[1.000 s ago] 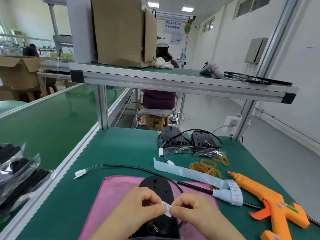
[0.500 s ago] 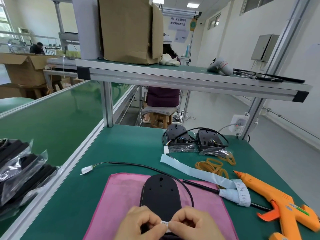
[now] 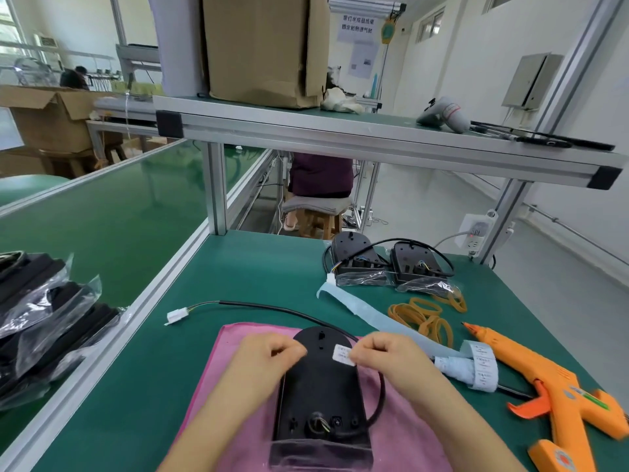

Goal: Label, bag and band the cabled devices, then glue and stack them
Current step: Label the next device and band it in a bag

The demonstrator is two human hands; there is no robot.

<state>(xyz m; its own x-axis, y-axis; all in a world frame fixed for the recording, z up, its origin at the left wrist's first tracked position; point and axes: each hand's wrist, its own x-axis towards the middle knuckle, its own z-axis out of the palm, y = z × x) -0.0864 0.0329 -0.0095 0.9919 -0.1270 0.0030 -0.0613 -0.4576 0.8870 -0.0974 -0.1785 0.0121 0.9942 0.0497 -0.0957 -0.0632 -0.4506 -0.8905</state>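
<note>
A black cabled device (image 3: pixel 320 393) lies face down on a pink cloth (image 3: pixel 218 396). Its black cable (image 3: pixel 265 306) runs left to a white connector (image 3: pixel 177 315). My right hand (image 3: pixel 391 361) pinches a small white label (image 3: pixel 343 354) just above the device's top right. My left hand (image 3: pixel 269 356) is curled at the device's left edge; whether it holds anything I cannot tell. A label roll (image 3: pixel 476 367) with its pale blue backing strip (image 3: pixel 360 308) lies to the right. Rubber bands (image 3: pixel 422 316) and an orange glue gun (image 3: pixel 551 393) lie further right.
Two bagged devices (image 3: pixel 391 267) sit at the back of the green table (image 3: pixel 258 267). A pile of bagged black devices (image 3: pixel 41 318) rests on the conveyor (image 3: pixel 102 219) to the left. An aluminium shelf (image 3: pixel 374 137) with a cardboard box (image 3: pixel 265 49) spans overhead. A seated person (image 3: pixel 320 175) is beyond.
The label was held between both hands; now my hands have parted and only the right hand holds it. Both hands have moved up over the top of the device.
</note>
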